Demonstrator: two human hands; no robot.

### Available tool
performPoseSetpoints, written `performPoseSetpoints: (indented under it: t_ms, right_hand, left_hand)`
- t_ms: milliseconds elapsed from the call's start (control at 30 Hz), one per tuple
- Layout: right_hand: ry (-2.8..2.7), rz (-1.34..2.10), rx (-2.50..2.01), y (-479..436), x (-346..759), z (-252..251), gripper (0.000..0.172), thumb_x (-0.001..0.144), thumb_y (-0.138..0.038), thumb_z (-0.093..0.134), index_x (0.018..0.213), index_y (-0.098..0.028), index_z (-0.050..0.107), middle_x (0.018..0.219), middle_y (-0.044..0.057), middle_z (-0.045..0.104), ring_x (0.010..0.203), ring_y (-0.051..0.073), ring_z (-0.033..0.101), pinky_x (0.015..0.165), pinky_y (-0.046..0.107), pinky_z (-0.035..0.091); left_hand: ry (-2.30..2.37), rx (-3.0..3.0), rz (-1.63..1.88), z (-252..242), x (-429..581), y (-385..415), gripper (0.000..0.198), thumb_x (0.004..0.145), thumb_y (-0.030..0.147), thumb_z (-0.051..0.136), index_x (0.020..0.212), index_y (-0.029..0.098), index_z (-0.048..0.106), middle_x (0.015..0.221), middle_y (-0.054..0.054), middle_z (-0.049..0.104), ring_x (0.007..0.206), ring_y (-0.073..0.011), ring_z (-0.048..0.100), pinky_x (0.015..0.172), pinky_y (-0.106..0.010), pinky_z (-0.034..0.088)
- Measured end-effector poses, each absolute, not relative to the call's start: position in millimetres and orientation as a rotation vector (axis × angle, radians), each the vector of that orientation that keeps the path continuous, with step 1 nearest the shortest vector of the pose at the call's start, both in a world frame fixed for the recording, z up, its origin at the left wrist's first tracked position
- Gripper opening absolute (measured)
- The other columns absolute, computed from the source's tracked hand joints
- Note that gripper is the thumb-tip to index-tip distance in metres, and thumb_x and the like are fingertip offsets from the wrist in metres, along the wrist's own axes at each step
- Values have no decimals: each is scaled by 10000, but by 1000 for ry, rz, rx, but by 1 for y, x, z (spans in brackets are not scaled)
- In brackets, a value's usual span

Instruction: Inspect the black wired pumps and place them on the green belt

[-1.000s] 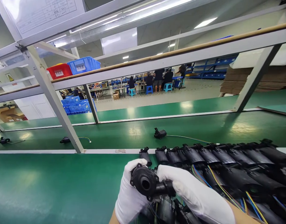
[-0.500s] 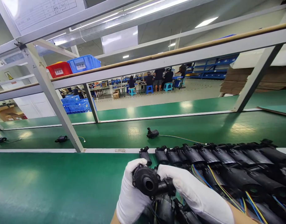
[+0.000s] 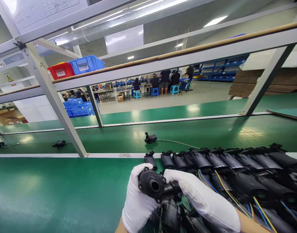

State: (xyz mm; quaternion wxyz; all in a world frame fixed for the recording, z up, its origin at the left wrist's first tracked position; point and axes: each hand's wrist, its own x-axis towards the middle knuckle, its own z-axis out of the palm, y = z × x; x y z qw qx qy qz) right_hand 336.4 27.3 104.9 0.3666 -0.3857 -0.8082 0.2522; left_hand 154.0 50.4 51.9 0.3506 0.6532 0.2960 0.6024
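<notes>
My left hand [image 3: 138, 200], in a white glove, is closed round a black pump [image 3: 149, 183] with a round hole in its face. My right hand [image 3: 204, 197], gloved too, grips the same pump at its ribbed side port. The pump's round face is turned up toward the camera, and its rear body is hidden by the hands. Below and behind it lie more black pumps [image 3: 171, 216] with thin wires. Just beyond my left hand, another pump [image 3: 150, 160] stands at the edge of the green table.
Rows of black pumps [image 3: 247, 187] with coloured wires cover the right side. A green belt [image 3: 119, 139] beyond the white rail carries single pumps [image 3: 151, 138]. Slanted metal posts [image 3: 55, 103] rise at the left. Red [image 3: 61, 71] and blue [image 3: 87, 64] bins sit on the shelf. People work far behind.
The pumps on the belt have shifted left. The held pump and both hands have barely moved, with the pump slightly tilted and its face a little lower.
</notes>
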Motion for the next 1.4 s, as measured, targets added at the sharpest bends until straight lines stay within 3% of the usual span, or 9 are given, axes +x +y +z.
performPoseSetpoints:
  t_ms: [633, 1100, 1400]
  right_hand:
    - [-2043, 651, -989, 29, 336, 102, 798, 942, -775, 119, 783, -180, 626, 757, 91, 665, 698, 222, 637, 666, 319, 541]
    - [-2028, 667, -1013, 27, 341, 100, 793, 952, -763, 136, 808, -173, 646, 776, 90, 661, 752, 237, 647, 745, 346, 563]
    - [-2030, 625, -1009, 26, 342, 100, 789, 956, -755, 137, 791, -176, 648, 746, 86, 658, 709, 231, 640, 691, 331, 561]
  left_hand:
    - [805, 1571, 1533, 57, 157, 48, 604, 588, 160, 840, 1127, 232, 576, 1078, -25, 653, 847, -159, 638, 838, -311, 514]
    - [748, 1392, 1475, 47, 164, 48, 580, 618, 184, 839, 1131, 230, 572, 1080, -24, 641, 845, -146, 625, 819, -287, 501]
    - [744, 1389, 1466, 52, 164, 46, 597, 593, 207, 849, 1121, 211, 571, 1030, -35, 651, 802, -159, 633, 787, -308, 525]
